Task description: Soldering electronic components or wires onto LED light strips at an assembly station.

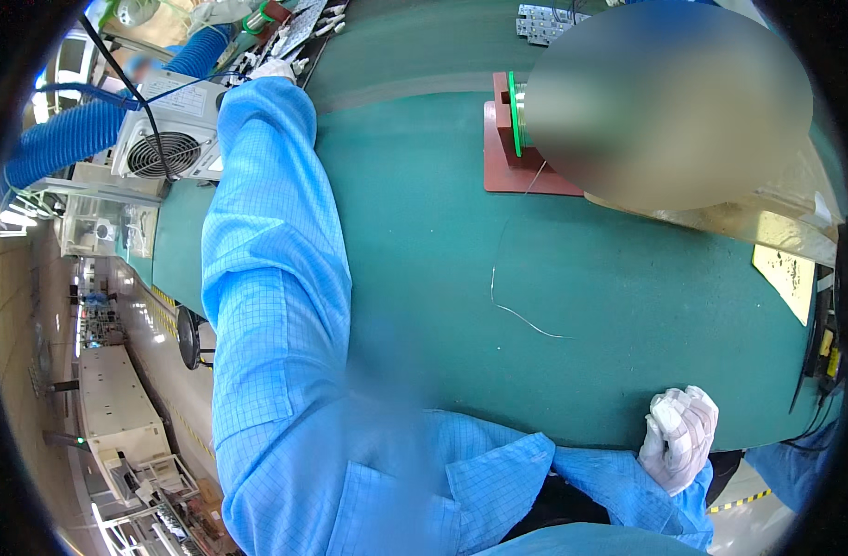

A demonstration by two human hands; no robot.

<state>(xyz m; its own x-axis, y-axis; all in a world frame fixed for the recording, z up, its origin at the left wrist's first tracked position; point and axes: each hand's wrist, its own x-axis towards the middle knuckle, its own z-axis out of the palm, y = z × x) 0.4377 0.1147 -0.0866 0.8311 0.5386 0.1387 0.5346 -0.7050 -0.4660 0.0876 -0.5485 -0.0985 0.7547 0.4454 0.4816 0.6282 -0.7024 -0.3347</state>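
In the head view I count one left hand (274, 70) and one right hand (680, 437), both white-gloved. The left is at small pale pieces (301, 26) on the far left, too crowded to count; how its fingers stand I cannot tell. The right's fingers curl into a loose fist by the near edge. One thin, bent wire (510, 310) crosses the smooth green surface (414, 213); one ribbed blue hose (81, 144) passes one box (178, 104) with a round grille.

Cloth-gloved right hand (678, 440), smooth matt tabletop (414, 232)
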